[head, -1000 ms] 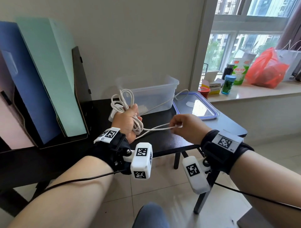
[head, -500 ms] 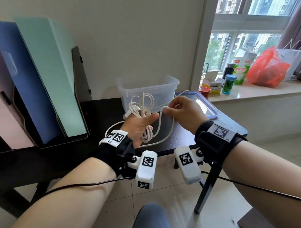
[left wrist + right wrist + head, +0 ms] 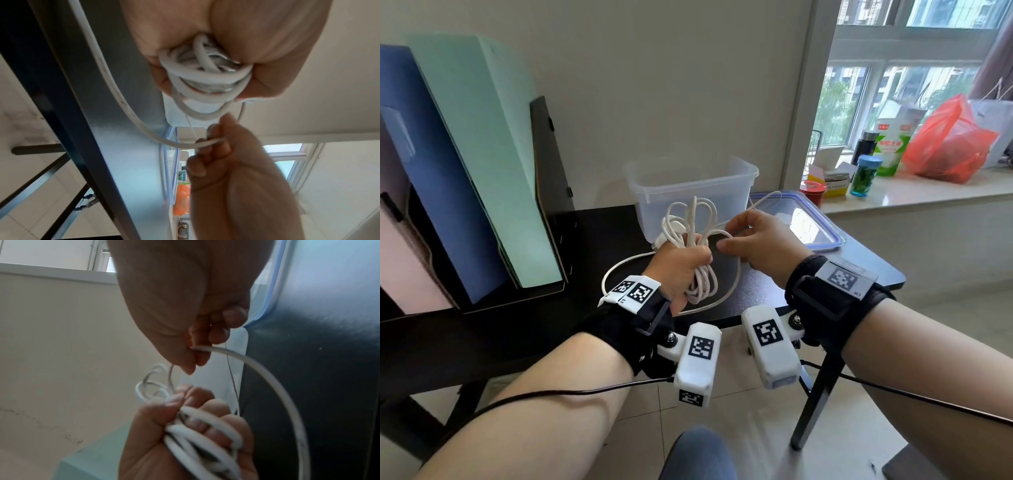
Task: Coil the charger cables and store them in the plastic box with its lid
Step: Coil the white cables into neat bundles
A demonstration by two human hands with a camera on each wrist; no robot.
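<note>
My left hand (image 3: 685, 265) grips a bundle of white charger cable (image 3: 690, 222), its loops sticking up above the fist and hanging below it. In the left wrist view the coils (image 3: 205, 76) sit wrapped inside the curled fingers. My right hand (image 3: 753, 245) is just to the right and pinches a loose strand of the same cable (image 3: 205, 349) between thumb and fingers. A slack loop (image 3: 619, 270) lies on the black table (image 3: 592, 233). Behind the hands stands the clear plastic box (image 3: 691, 181), open, and its blue-rimmed lid (image 3: 815, 222) lies flat to the right.
Tall file holders in blue and green (image 3: 482, 164) stand on the table's left. A windowsill at the right carries a red bag (image 3: 948, 140), bottles and small boxes. The table's right edge and leg (image 3: 822, 383) are near my right wrist. Tiled floor lies below.
My right hand has come in from the right with the strand, up to the left fist. The left hand moved right and forward, and a slack loop has formed on the table.
</note>
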